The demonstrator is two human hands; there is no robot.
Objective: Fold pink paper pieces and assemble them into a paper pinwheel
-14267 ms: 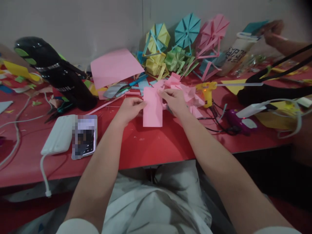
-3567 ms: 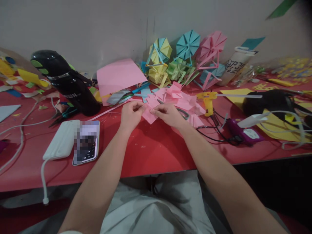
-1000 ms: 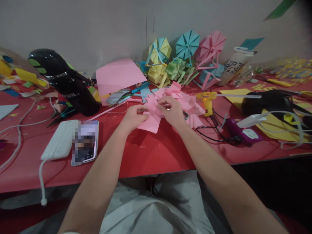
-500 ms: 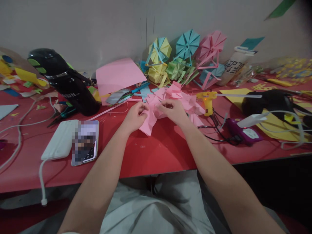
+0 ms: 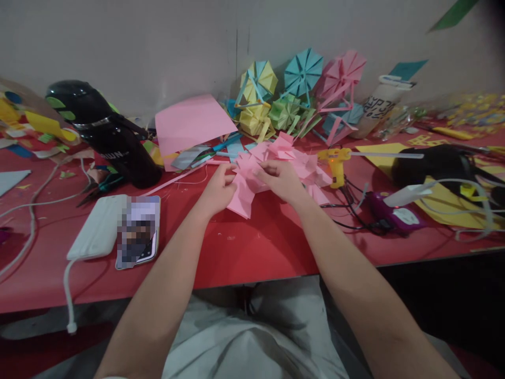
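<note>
A folded pink paper piece (image 5: 242, 197) is held between my two hands over the red table. My left hand (image 5: 218, 190) grips its left side, fingers curled at the edge. On the upper right part, my right hand (image 5: 282, 179) pinches the paper between thumb and fingers. Just behind lies a heap of pink folded papers (image 5: 282, 150), partly hidden by my right hand. Beside the heap, a yellow glue gun (image 5: 336, 164) with a clear glue stick stands to the right.
Finished paper lanterns (image 5: 303, 73) in several colours lean against the wall. A black bottle (image 5: 104, 137) stands at left, near a white power bank (image 5: 98, 226) and a phone (image 5: 152, 216). A pink sheet (image 5: 193, 123) lies behind. A purple power strip (image 5: 398, 213) with cables sits right.
The folded pink paper has turned slightly, its lower tip moving a little right. My left fingers have shifted on its edge; my right hand stays nearly in place.
</note>
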